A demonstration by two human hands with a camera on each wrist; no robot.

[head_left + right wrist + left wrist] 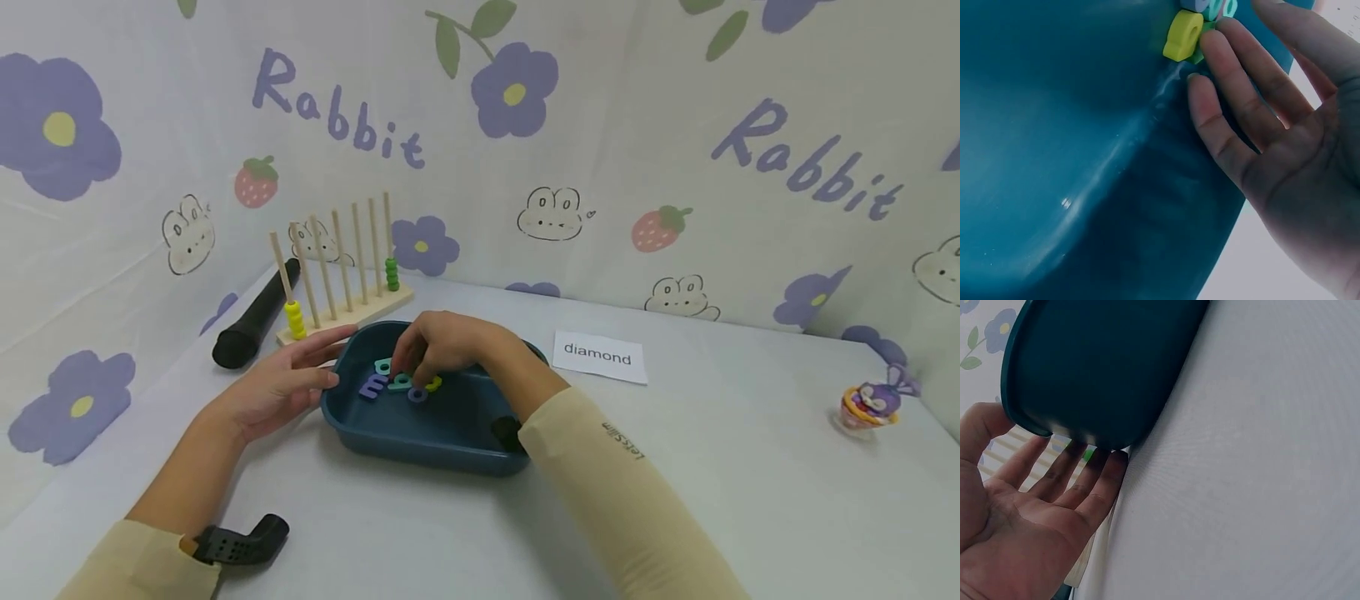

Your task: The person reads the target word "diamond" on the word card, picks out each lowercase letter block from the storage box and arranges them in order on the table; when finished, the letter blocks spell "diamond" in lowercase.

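1. Left hand (281, 387): fingers spread and almost straight, lying against the left end of the tray (435, 460), thumb by the rim; they grip nothing visible.
2. Mic (253, 321): beyond the left fingers.
3. Rack (360, 312): past the left fingertips, behind the tray, whose long axis runs away from them, left to right.
4. Purple m (372, 387): inside the tray, just left of the right fingertips; the tray's wall separates it from the left fingers, so the right hand (450, 342) is nearer.
5. Teal letters (400, 382): directly under the right fingers, which bend down, loosely curved; whether they pinch one cannot be told.
6. Yellow letter (433, 384): close by those fingertips.
7. Card (599, 357): right of the right fingers.
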